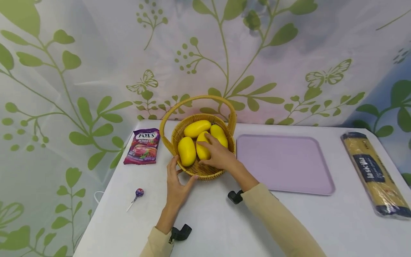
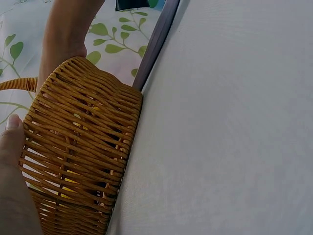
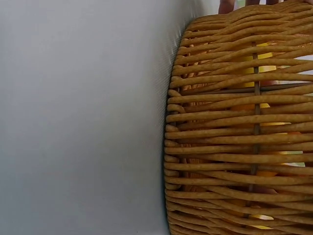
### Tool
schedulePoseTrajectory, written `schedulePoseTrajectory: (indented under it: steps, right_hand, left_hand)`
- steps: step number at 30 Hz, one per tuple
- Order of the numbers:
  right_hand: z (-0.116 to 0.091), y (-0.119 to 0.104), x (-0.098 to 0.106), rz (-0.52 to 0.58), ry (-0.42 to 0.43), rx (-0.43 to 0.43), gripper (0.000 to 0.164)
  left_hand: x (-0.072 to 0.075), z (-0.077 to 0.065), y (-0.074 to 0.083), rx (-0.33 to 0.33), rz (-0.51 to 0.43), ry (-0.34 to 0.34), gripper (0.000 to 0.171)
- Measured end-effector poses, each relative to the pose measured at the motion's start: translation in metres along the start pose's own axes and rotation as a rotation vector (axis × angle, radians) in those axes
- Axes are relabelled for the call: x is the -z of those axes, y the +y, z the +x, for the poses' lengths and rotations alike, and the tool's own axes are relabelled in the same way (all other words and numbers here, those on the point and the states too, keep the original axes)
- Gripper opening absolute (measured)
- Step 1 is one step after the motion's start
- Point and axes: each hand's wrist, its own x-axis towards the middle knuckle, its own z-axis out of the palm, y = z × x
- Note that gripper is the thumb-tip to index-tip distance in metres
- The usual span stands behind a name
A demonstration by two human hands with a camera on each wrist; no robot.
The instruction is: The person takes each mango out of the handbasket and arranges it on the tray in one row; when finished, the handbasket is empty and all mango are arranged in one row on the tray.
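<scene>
Foreground, beige right sleeve (image 1: 277,219); right hand (image 1: 219,154) grips a yellow mango (image 1: 202,152) inside the wicker basket (image 1: 212,176); left hand (image 1: 178,189), spread wide against its seven o'clock side, presumably steadies it; lilac tray (image 1: 284,164) at three o'clock.

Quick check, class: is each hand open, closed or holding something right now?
Left hand: holding the basket at its rim.
Right hand: holding a mango inside the basket.

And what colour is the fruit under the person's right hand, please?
The fruit is bright yellow; the head view shows it best.
</scene>
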Motion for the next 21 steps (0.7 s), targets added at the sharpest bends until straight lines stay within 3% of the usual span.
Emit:
schedulePoseTrajectory:
  steps: [8, 21]
  right_hand:
    - [-0.0022, -0.0032, 0.0025, 0.031, -0.004, -0.014, 0.061]
    - [-0.0061, -0.0055, 0.0017, 0.039, 0.027, -0.02, 0.061]
  left_hand:
    - [0.0008, -0.0005, 0.0037, 0.03, 0.008, -0.009, 0.094]
    - [0.0011, -0.0009, 0.006, 0.062, 0.014, -0.023, 0.093]
